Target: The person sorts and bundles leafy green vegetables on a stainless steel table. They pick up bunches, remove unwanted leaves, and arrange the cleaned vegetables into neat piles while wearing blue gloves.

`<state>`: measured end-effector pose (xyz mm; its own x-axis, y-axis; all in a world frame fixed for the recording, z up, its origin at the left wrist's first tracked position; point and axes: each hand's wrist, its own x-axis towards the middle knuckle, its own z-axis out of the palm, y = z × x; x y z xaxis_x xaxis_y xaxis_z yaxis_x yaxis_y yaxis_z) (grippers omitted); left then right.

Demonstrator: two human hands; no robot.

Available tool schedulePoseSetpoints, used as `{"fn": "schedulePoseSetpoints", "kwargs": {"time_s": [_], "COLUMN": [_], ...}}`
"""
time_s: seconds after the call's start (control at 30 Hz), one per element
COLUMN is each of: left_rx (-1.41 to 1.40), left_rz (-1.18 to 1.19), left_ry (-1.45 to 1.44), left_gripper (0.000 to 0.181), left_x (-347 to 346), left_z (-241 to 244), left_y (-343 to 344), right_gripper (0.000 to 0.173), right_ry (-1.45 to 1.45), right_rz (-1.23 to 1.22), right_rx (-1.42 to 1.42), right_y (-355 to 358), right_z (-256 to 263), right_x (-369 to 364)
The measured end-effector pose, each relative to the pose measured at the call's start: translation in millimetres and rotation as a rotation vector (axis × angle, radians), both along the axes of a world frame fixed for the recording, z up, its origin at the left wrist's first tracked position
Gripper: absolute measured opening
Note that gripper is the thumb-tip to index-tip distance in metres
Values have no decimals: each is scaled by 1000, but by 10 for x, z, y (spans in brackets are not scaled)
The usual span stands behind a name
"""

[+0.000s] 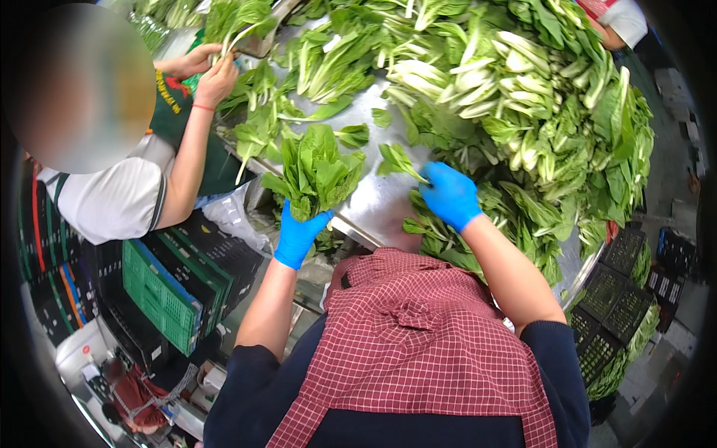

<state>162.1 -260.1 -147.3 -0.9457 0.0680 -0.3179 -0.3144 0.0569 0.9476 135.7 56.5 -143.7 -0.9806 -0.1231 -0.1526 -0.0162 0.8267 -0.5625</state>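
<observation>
My left hand (301,232), in a blue glove, grips a head of leafy greens (318,168) upright by its base, leaves spread above the fingers. It is held over the near left edge of the metal table (372,193). My right hand (450,194), also blue-gloved and slightly blurred, pinches a single leaf (399,159) by its stalk above the tabletop. To the right of that hand lies a big heap of greens with pale stalks (521,101). Loose leaves (353,135) are scattered on the metal between my hands and farther back.
A co-worker's hands (215,78) hold greens at the upper left. Stacked green and black plastic crates (162,285) stand at the left, near a white plastic bag (238,218). Black crates (608,297) with greens are at the right. Another person's arm (608,36) shows at the upper right.
</observation>
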Motion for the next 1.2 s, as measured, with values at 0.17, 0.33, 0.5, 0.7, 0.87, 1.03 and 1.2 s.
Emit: {"fn": "schedulePoseSetpoints", "kwargs": {"time_s": [0.17,0.33,0.5,0.7,0.87,1.03,1.2], "left_rx": [24,93,61,-5,-38,-20,-73], "left_rz": [-34,38,74,120,78,-59,-246], "left_ry": [50,63,59,34,49,37,50], "left_gripper": [50,52,54,58,57,63,73], "left_x": [-254,-333,-200,81,85,-211,-517], "left_z": [116,125,152,79,-56,-178,-434], "left_y": [225,226,134,-16,1,199,393], "right_gripper": [30,41,34,40,29,31,35], "right_ry": [-130,232,247,212,162,112,113], "right_rz": [-185,-58,323,432,407,214,98], "right_rx": [200,148,64,256,407,366,182], "right_y": [820,479,-416,-1014,-607,193,580], "right_z": [320,664,241,-375,-365,-4,-24], "right_x": [717,493,-253,-814,-505,283,995]}}
